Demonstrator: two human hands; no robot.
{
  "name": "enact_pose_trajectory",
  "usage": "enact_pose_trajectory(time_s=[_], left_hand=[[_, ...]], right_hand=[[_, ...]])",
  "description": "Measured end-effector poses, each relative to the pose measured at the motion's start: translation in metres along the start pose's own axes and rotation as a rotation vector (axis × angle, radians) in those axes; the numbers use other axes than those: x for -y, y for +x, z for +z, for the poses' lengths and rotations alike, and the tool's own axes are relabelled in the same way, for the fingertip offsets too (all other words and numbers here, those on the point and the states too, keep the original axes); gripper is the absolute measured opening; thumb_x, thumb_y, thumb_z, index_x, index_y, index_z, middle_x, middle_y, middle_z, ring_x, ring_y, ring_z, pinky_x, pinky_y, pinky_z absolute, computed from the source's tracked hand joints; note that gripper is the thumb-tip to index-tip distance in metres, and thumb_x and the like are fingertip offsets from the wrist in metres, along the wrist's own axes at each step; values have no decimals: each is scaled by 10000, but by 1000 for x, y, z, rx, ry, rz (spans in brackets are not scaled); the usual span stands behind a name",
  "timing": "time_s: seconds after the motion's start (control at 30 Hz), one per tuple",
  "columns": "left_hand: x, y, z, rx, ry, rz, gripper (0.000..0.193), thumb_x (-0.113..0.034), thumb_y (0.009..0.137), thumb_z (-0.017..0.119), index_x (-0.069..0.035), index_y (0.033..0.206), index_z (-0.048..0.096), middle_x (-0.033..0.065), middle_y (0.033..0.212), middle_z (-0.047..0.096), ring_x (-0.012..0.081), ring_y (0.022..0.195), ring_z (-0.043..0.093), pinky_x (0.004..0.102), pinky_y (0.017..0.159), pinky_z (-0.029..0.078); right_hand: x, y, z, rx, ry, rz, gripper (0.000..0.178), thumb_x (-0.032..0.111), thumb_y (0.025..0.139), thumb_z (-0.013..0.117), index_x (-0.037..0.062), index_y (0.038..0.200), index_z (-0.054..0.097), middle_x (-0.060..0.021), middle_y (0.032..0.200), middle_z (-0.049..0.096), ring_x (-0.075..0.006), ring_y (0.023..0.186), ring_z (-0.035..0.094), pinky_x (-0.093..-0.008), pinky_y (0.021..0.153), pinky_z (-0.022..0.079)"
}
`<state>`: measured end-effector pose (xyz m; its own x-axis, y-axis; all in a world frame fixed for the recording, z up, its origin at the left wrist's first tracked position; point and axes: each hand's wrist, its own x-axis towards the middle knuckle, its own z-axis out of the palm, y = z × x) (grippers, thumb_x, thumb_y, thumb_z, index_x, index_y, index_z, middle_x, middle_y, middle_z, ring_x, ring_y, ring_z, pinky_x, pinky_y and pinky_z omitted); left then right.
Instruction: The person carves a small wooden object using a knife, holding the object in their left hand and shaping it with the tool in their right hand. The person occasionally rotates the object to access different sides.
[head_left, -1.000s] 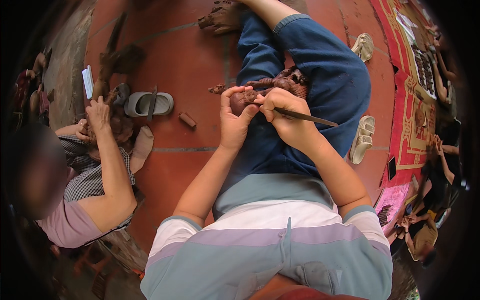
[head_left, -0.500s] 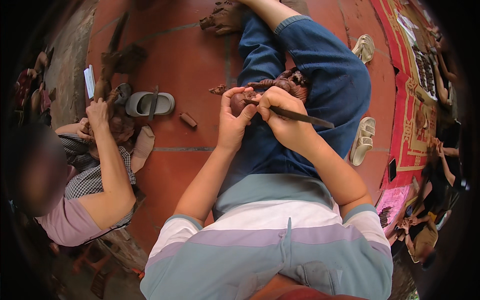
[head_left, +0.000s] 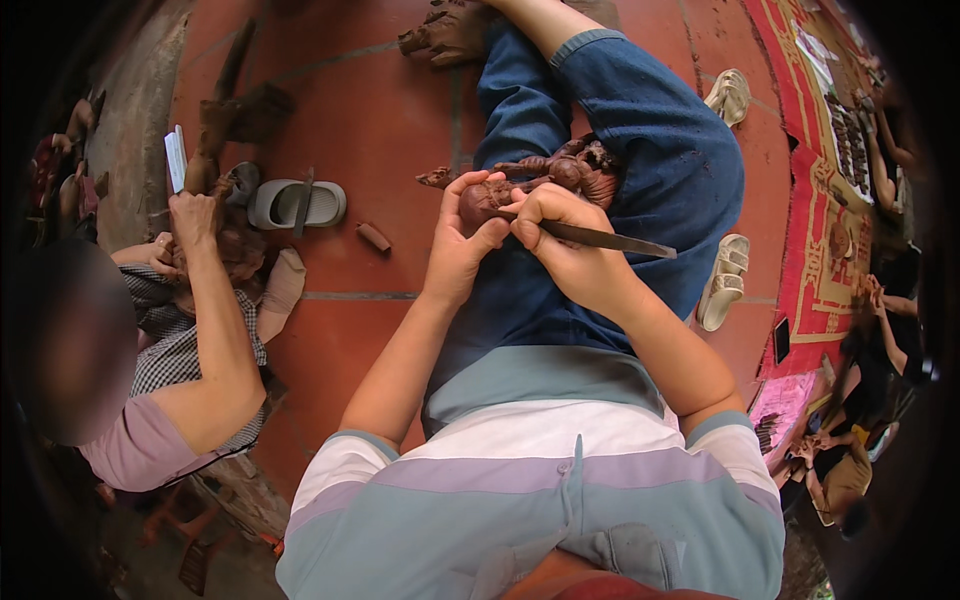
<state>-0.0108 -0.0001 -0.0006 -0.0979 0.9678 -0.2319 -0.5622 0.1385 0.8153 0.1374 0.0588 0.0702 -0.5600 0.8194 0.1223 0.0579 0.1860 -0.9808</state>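
Note:
My left hand [head_left: 459, 240] is wrapped round the rounded end of a dark reddish-brown wood carving [head_left: 481, 203], thumb and fingers on either side. The rest of the carving, with knobbly figures [head_left: 568, 172], lies across my bent leg. In my right hand [head_left: 570, 240] is a long flat dark tool that looks like a file [head_left: 625, 241]. Its narrow end points at the rounded part, close to my left thumb, and its wider end sticks out to the right. My right fingers hide the middle of the tool, and whether its tip touches the wood is hard to tell.
On the red tile floor [head_left: 350, 340] lie a grey slipper [head_left: 318, 205] with a dark blade across it and a small brown block [head_left: 373, 237]. Pale sandals [head_left: 722, 283] stand right of my leg, beside a red patterned mat [head_left: 812, 240]. At left another person [head_left: 205, 340] works on wood.
The tool in my right hand has shifted slightly right and lies a little flatter. My left hand has moved slightly left, still round the carving.

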Motion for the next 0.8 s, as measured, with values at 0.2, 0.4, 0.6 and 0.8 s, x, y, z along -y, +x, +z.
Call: enact_pose_trajectory(time_s=[0.2, 0.4, 0.6, 0.8], left_hand=[[1, 2, 7, -94, 48, -25, 555, -208, 817, 774, -137, 1266, 455, 61, 1294, 541, 115, 1067, 571, 174, 670, 469], [-1, -1, 0, 3, -34, -9, 592, -173, 809, 778, -116, 1292, 441, 70, 1315, 536, 131, 1074, 572, 204, 716, 471], [-1, 1, 8, -93, 51, -25, 567, -170, 813, 775, -118, 1274, 448, 65, 1295, 546, 119, 1063, 577, 181, 663, 464], [-1, -1, 1, -6, -30, -17, 577, -171, 808, 780, -116, 1280, 453, 78, 1330, 509, 115, 1016, 575, 181, 670, 471]], right_hand=[[-14, 6, -8, 6, -103, -39, 125, -66, 780, 543, 37, 724, 499, -81, 709, 520, -233, 656, 520, -327, 611, 431], [-1, -1, 0, 14, -37, -61, 135, -78, 777, 552, 39, 731, 501, -77, 736, 528, -233, 669, 534, -315, 634, 450], [-18, 2, -7, -8, -70, -55, 131, -70, 770, 552, 38, 725, 494, -84, 728, 520, -241, 662, 521, -330, 621, 437], [1, -7, 1, 6, -29, -13, 137, -95, 764, 563, 28, 747, 505, -97, 744, 524, -254, 709, 550, -335, 674, 457]])
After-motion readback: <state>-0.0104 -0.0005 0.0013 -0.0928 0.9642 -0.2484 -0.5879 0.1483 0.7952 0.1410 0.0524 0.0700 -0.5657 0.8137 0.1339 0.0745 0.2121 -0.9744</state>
